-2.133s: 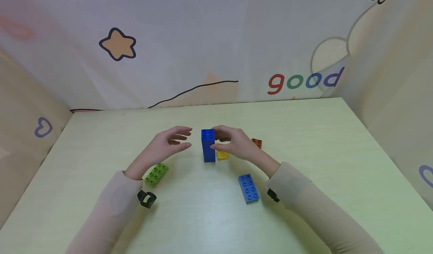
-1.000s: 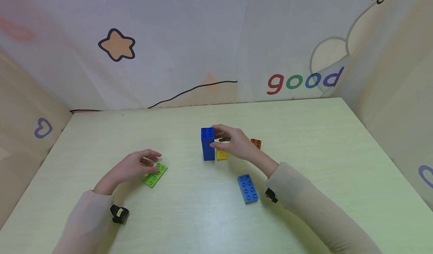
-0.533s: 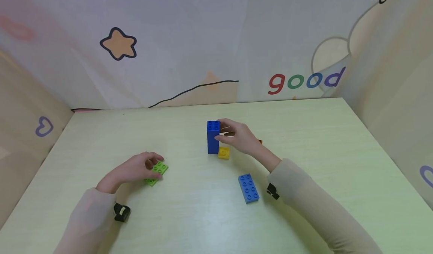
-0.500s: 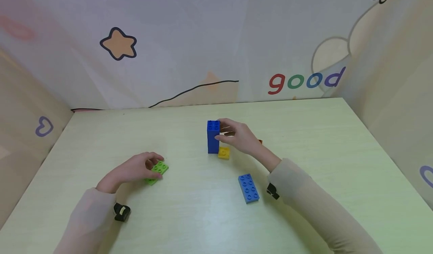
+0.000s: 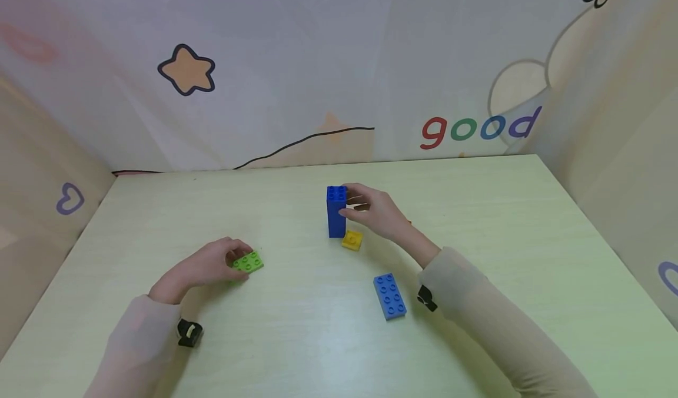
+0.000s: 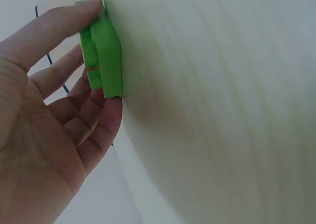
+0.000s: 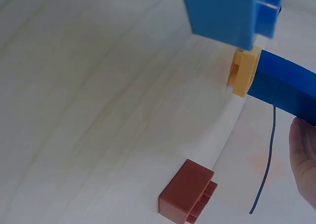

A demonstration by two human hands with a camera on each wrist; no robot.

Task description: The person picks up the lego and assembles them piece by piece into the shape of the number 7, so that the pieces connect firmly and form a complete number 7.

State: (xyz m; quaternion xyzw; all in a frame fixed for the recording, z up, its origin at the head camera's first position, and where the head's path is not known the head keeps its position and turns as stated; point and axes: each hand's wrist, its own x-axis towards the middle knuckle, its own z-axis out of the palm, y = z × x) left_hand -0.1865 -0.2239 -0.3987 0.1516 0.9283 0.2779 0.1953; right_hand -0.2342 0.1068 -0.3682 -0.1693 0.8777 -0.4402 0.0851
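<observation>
- Left hand [image 5: 208, 265] pinches a green block [image 5: 250, 261] by its edges, on the bench's [image 5: 286, 327] left, seemingly to leave its top uncovered.
- Right hand [image 5: 377, 213] grips a dark blue tower [image 5: 336, 216], apparently steadying it upright.
- Nearer: a yellow block [image 5: 352, 241], a light blue block [image 5: 389, 297].

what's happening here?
A person is handling toy bricks on a pale table. The left hand grips a green brick; the right hand holds an upright dark blue tower by its side. A small yellow brick sits by the tower's foot, and a lighter blue brick lies closer to the person. A brown brick is mostly hidden behind the right arm in the head view.
</observation>
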